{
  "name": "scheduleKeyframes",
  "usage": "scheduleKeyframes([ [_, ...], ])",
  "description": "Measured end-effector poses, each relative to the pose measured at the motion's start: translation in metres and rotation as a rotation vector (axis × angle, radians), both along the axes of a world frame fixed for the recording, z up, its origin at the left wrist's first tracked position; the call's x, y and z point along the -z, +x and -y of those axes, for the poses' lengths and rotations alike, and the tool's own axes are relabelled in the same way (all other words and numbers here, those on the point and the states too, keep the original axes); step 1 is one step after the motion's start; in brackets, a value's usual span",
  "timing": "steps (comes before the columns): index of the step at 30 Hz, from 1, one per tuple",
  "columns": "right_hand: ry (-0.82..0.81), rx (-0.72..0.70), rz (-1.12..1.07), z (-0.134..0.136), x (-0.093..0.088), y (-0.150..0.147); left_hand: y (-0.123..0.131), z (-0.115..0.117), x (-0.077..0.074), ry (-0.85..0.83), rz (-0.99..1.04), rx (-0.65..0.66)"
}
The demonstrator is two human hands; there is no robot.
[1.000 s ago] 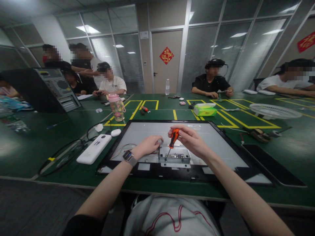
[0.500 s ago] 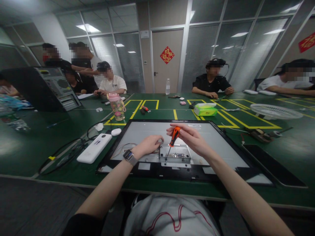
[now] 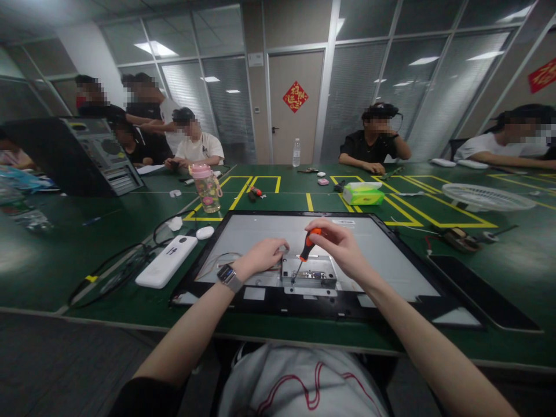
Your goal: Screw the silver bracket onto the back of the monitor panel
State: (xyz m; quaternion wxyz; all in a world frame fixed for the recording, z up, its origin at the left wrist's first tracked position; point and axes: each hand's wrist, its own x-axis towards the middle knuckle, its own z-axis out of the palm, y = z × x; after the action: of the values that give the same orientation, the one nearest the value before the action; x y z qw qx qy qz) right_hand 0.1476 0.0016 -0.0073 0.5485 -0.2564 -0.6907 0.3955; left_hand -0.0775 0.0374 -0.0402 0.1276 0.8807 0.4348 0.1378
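Observation:
A black-framed monitor panel (image 3: 382, 255) lies back-up on the green table before me. At its near middle sits a small metal bracket (image 3: 309, 280). My right hand (image 3: 341, 246) is closed round an orange-and-black screwdriver (image 3: 306, 248), whose tip touches the bracket's left part. My left hand (image 3: 260, 257), with a watch on the wrist, rests curled on the panel at the bracket's left edge; whether its fingers hold anything is hidden.
A white power bank (image 3: 167, 262) and black cables (image 3: 113, 269) lie to the left. A pink bottle (image 3: 206, 188), a green tissue pack (image 3: 362, 194), a white fan grille (image 3: 484, 196) and a computer case (image 3: 87, 155) stand further off. Several people sit around the table.
My right hand has shifted its fingers on the screwdriver handle, which now shows less orange. The left hand and panel stay put.

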Motion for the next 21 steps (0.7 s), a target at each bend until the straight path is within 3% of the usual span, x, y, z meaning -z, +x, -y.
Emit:
scheduleKeyframes([
  [5,-0.092,-0.164,-0.014,-0.0027,0.0034,0.0003,-0.0003,-0.0003,0.0008,0.009,-0.001,0.002],
  [9,-0.117,-0.066,-0.050,-0.0011,0.0043,-0.0013,-0.0001,0.0002,0.0005,0.011,-0.005,0.001],
  [14,-0.218,-0.199,-0.119,0.0013,0.0011,-0.0046,-0.0001,0.0001,0.0011,0.014,0.001,-0.001],
  [19,-0.137,-0.043,-0.157,-0.0004,0.0021,-0.0069,0.0001,0.0010,-0.0007,-0.004,-0.007,-0.006],
  [21,-0.162,-0.087,-0.178,0.0000,0.0017,-0.0068,0.0000,0.0009,-0.0008,0.001,-0.003,-0.004],
])
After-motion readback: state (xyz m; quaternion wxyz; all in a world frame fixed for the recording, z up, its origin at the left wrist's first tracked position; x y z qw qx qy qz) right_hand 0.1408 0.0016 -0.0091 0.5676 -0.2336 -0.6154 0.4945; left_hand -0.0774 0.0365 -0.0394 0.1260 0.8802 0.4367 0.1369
